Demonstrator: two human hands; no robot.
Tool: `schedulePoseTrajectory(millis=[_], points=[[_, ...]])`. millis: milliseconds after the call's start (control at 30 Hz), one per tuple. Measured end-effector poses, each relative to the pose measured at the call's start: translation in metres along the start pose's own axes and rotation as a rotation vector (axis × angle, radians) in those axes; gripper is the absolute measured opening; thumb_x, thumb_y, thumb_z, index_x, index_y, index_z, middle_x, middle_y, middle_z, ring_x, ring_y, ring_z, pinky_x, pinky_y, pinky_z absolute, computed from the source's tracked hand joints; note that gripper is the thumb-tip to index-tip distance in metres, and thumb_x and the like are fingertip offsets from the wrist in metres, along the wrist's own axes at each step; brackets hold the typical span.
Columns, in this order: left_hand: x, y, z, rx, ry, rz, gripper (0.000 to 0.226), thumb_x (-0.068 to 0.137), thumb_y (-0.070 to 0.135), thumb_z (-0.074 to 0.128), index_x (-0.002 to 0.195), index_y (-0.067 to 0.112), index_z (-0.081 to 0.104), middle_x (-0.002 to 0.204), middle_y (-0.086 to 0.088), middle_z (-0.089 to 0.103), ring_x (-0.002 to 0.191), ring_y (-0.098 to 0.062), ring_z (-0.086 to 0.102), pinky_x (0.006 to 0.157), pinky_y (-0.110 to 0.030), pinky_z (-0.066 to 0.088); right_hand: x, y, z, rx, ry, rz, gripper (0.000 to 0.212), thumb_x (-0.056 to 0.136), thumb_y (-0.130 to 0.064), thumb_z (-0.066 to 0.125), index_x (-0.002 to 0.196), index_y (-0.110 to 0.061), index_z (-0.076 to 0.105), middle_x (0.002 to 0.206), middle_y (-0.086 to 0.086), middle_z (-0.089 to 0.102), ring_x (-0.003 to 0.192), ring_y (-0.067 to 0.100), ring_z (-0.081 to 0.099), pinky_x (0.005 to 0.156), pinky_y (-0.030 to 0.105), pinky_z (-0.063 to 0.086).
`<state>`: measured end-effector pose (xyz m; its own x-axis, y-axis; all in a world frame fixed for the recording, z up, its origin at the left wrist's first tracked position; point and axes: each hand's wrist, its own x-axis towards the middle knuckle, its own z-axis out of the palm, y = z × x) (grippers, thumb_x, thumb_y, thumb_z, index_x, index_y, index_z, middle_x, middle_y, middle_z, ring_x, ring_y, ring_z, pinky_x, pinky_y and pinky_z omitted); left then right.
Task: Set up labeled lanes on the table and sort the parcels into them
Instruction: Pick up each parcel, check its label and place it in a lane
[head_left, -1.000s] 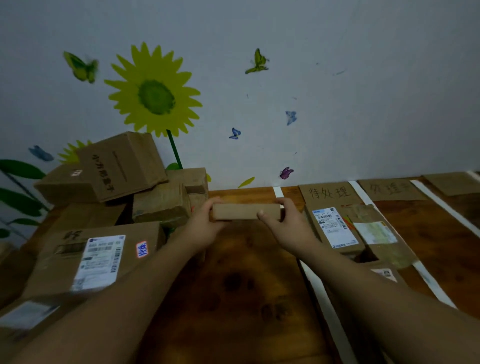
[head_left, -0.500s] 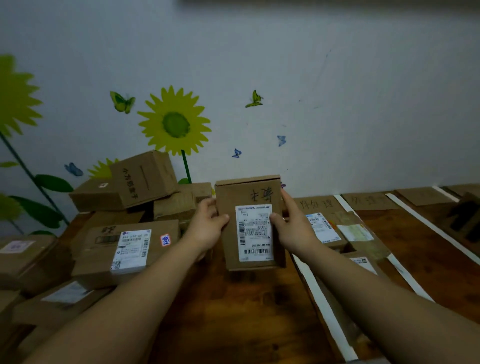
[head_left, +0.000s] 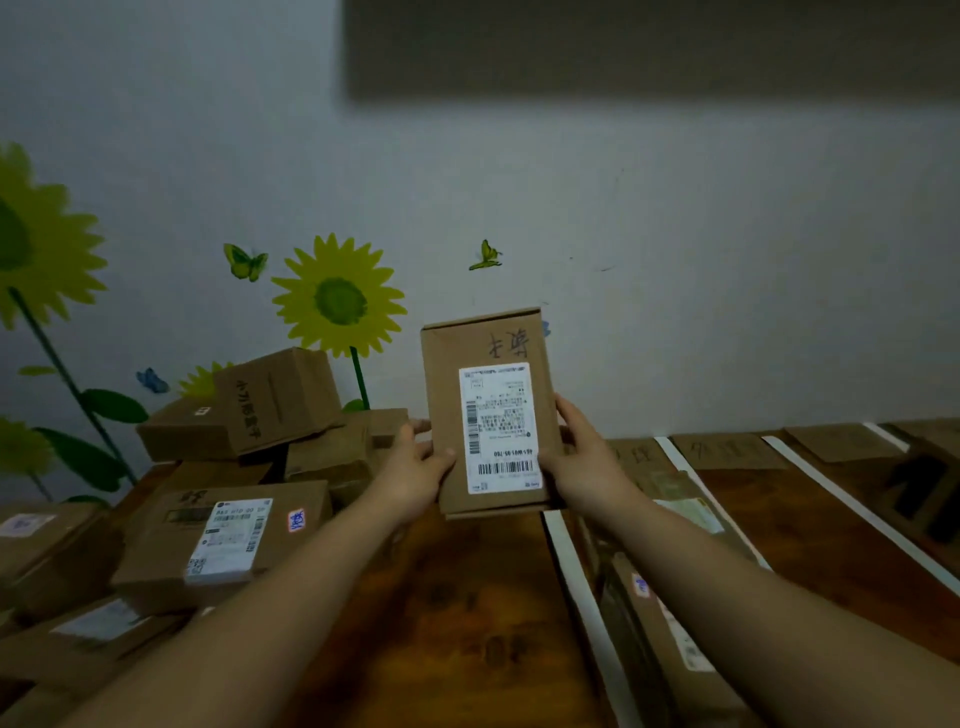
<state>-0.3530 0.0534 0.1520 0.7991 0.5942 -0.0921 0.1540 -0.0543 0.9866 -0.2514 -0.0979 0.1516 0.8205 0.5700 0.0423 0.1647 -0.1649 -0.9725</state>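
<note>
Flat rectangular cardboard parcel (head_left: 488, 410), smooth label (head_left: 500, 427)

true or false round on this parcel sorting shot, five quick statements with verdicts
1. The left hand and right hand grip the parcel upright. True.
2. Its shipping label faces away from the camera. False: it faces the camera.
3. A pile of boxes sits left of the parcel. True.
4. Red tape marks the lanes. False: white strips do.
5. A sunflower sticker is on the wall. True.
</note>
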Motion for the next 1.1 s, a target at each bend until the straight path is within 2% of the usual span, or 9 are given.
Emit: schedulePoseTrajectory(millis=[200,367,467,533,633,733,900,1000,1100], points=[[-0.007,0.002,0.043,-0.043,-0.096,0.036,0.065,0.092,-0.008,0.046,0.147,0.023,0.028,0.128,-0.005,0.057,0.092,-0.005,0.06,0.064,-0.015,0.053,-0.005,0.01,-0.039,0.05,0.017,-0.009,0.065,0.091,-0.022,0.062,0.145,-0.033,0.028,0.123,-0.005,0.059,0.108,0.017,0.062,0.087,0.039,0.056],[-0.012,0.002,0.07,0.029,-0.124,0.029,0.062,0.092,-0.003,0.052,0.142,0.023,0.024,0.127,-0.012,0.058,0.102,-0.02,0.06,0.072,-0.023,0.051,-0.016,0.026,-0.072,-0.012,0.008,0.032,0.072,0.087,-0.027,0.066,0.146,-0.037,0.025,0.128,-0.004,0.058,0.109,0.019,0.062,0.091,0.047,0.054],[-0.011,0.001,0.084,0.095,-0.194,0.038,0.066,0.089,-0.001,0.056,0.14,0.027,0.024,0.118,-0.011,0.061,0.104,-0.024,0.061,0.082,-0.034,0.054,-0.03,0.028,-0.09,-0.033,0.053,0.049,0.068,0.09,-0.028,0.063,0.147,-0.034,0.026,0.134,-0.004,0.054,0.111,0.014,0.059,0.094,0.039,0.052],[-0.009,0.003,0.092,0.113,-0.264,0.027,0.065,0.089,-0.001,0.057,0.138,0.031,0.028,0.11,-0.008,0.061,0.098,-0.023,0.063,0.078,-0.036,0.056,-0.043,0.032,-0.1,-0.052,0.071,0.096,0.069,0.089,-0.035,0.064,0.146,-0.037,0.026,0.135,-0.008,0.052,0.113,0.013,0.057,0.094,0.038,0.052],[-0.013,0.002,0.107,0.157,-0.352,0.027,0.06,0.09,-0.003,0.055,0.132,0.033,0.034,0.1,-0.004,0.061,0.087,-0.016,0.064,0.064,-0.025,0.057,-0.064,0.046,-0.115,-0.074,0.127,0.196,0.072,0.089,-0.031,0.064,0.146,-0.039,0.02,0.129,-0.005,0.055,0.109,0.018,0.06,0.085,0.04,0.057],[-0.018,-0.007,0.132,0.165,-0.461,0.006,0.061,0.09,-0.004,0.052,0.138,0.03,0.033,0.102,-0.007,0.064,0.087,-0.021,0.067,0.07,-0.035,0.058,-0.091,0.062,-0.131,-0.047,0.21,0.283,0.068,0.091,-0.018,0.061,0.144,-0.041,0.024,0.112,-0.004,0.063,0.097,0.016,0.065,0.075,0.04,0.059],[-0.038,-0.021,0.195,0.226,-0.657,-0.02,0.062,0.093,0.002,0.05,0.141,0.033,0.026,0.096,-0.002,0.066,0.081,-0.02,0.068,0.057,-0.028,0.055,-0.145,0.085,-0.168,-0.136,0.324,0.318,0.064,0.088,-0.041,0.063,0.139,-0.051,0.027,0.13,-0.014,0.053,0.121,0.017,0.052,0.097,0.05,0.049],[-0.048,-0.025,0.23,0.283,-0.705,-0.031,0.064,0.092,0.007,0.052,0.141,0.036,0.023,0.109,-0.003,0.065,0.091,-0.023,0.067,0.066,-0.035,0.058,-0.167,0.093,-0.197,-0.128,0.39,0.328,0.058,0.09,-0.034,0.061,0.136,-0.052,0.03,0.129,-0.014,0.053,0.123,0.016,0.051,0.101,0.048,0.047],[-0.056,-0.021,0.27,0.313,-0.741,-0.005,0.063,0.091,0.008,0.054,0.139,0.036,0.025,0.11,-0.004,0.065,0.091,-0.023,0.066,0.075,-0.04,0.058,-0.183,0.103,-0.23,-0.156,0.495,0.341,0.061,0.092,-0.031,0.059,0.145,-0.035,0.03,0.139,-0.006,0.049,0.125,0.019,0.049,0.102,0.044,0.046]])
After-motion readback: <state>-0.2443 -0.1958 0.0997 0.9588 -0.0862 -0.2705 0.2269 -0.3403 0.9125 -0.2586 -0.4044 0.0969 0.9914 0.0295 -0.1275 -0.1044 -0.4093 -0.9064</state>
